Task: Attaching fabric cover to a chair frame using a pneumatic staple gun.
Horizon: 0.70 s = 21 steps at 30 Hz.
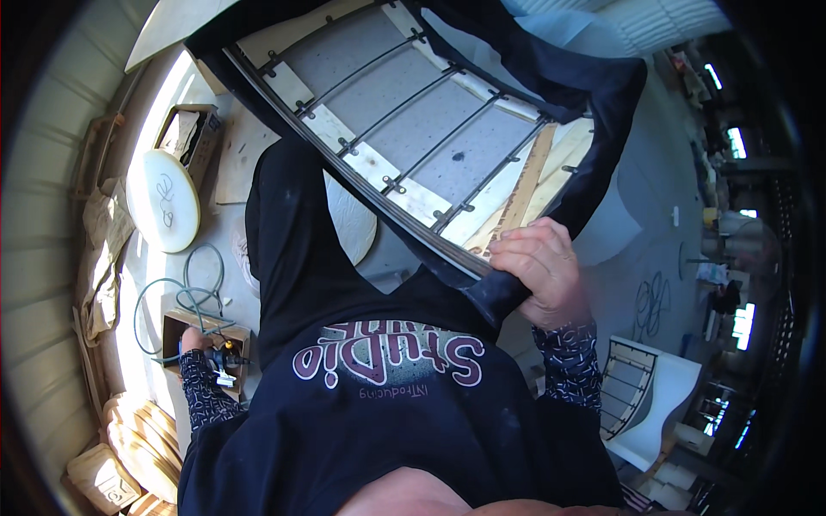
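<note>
A chair or sofa frame (379,168) with wooden rails, dark metal springs across it and black fabric round its edges leans over my lap. My right hand (538,262) is closed round the near right corner, its fingers over the wooden rail and the black fabric (499,297). Down at the left, my left hand (196,339) is at an open wooden box (176,328). Beside it in the box is a black and yellow tool (227,354), partly hidden. The left fingers are mostly out of sight, so their grip is unclear.
A green hose (185,288) loops on the floor by the box. Further off at the left are a white round foam piece (163,202) and a dark crate (202,133). Another spring frame (628,387) with white foam (667,391) stands at the lower right.
</note>
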{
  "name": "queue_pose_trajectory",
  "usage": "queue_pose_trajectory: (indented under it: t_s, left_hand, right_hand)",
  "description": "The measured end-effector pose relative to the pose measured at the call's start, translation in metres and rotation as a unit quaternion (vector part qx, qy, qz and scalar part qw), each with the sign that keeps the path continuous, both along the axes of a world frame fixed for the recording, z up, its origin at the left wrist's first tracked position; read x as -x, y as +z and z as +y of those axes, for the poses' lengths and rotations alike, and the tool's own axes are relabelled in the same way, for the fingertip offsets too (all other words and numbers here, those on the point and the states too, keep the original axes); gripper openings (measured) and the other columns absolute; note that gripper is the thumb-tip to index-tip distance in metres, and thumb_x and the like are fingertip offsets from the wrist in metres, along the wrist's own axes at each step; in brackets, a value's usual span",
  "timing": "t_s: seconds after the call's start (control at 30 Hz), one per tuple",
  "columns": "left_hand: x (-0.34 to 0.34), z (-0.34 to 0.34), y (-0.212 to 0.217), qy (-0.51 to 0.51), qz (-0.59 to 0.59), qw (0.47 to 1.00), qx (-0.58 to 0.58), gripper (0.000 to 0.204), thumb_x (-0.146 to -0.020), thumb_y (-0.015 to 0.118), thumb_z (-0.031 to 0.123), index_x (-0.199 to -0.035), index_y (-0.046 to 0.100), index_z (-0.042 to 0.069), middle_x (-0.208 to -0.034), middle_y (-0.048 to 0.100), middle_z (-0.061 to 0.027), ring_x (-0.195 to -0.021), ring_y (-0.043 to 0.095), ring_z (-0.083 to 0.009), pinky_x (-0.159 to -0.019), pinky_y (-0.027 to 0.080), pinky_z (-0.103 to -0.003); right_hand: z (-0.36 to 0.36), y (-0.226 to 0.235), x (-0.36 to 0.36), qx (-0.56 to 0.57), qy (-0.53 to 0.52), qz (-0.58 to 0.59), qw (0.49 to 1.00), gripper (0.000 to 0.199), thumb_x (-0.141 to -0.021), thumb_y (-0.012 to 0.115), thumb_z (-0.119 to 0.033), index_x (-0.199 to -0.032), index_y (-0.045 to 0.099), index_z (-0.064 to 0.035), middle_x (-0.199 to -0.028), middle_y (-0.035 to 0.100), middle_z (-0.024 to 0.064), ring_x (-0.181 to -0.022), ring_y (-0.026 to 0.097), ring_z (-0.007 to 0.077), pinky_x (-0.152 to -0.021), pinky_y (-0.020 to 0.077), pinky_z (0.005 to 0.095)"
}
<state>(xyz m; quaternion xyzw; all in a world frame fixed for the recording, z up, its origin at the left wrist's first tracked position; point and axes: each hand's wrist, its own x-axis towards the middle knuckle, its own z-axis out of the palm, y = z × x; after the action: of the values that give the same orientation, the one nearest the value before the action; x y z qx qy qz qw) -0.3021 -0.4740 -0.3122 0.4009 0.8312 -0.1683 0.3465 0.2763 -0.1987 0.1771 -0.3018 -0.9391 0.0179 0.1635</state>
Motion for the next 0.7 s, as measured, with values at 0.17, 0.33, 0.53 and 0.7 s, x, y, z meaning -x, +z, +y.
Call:
queue_pose_trajectory:
  t_s: [0.17, 0.33, 0.53, 0.7]
  left_hand:
    - [-0.132, 0.221, 0.244, 0.011, -0.159, 0.846, -0.508, 0.028, -0.093, 0.060, 0.008, -0.120, 0.059, 0.002, -0.099, 0.070, -0.0187, -0.091, 0.069, -0.0269, -0.078, 0.054, -0.035]
    - [-0.304, 0.341, 0.423, -0.127, -0.606, 0.665, -0.418, 0.056, -0.096, 0.061, 0.041, -0.134, 0.052, 0.001, -0.124, 0.063, -0.0176, -0.114, 0.061, -0.0258, -0.095, 0.050, -0.035]
    - [-0.450, 0.357, 0.531, -0.450, -0.388, 0.702, -0.394, 0.100, -0.075, 0.079, 0.050, -0.144, 0.032, -0.004, -0.127, 0.054, -0.0297, -0.115, 0.058, -0.0409, -0.092, 0.053, -0.042]
    - [-0.483, 0.354, 0.508, -0.560, -0.157, 0.641, -0.501, 0.088, -0.077, 0.071, 0.015, -0.149, 0.024, -0.004, -0.114, 0.049, -0.0250, -0.084, 0.064, -0.0346, -0.070, 0.055, -0.041]
  right_hand:
    - [0.004, -0.009, 0.014, -0.025, 0.015, 0.031, 0.999, 0.023, -0.065, 0.069, -0.007, -0.088, 0.067, -0.0069, -0.088, 0.066, 0.0052, -0.091, 0.064, 0.0225, -0.088, 0.0481, 0.0401]
    - [0.005, -0.012, 0.028, -0.037, 0.050, 0.049, 0.997, 0.029, -0.059, 0.069, -0.009, -0.088, 0.067, -0.0055, -0.087, 0.066, 0.0061, -0.087, 0.064, 0.0243, -0.080, 0.0496, 0.0400]
    - [-0.001, -0.017, 0.027, -0.089, 0.076, 0.055, 0.992, 0.009, -0.079, 0.063, -0.013, -0.086, 0.064, -0.0074, -0.083, 0.061, 0.0040, -0.087, 0.061, 0.0194, -0.082, 0.0488, 0.0349]
    - [-0.004, -0.039, 0.043, -0.103, 0.089, 0.098, 0.986, 0.026, -0.078, 0.069, -0.015, -0.103, 0.070, -0.0117, -0.087, 0.066, 0.0027, -0.085, 0.065, 0.0225, -0.078, 0.0492, 0.0385]
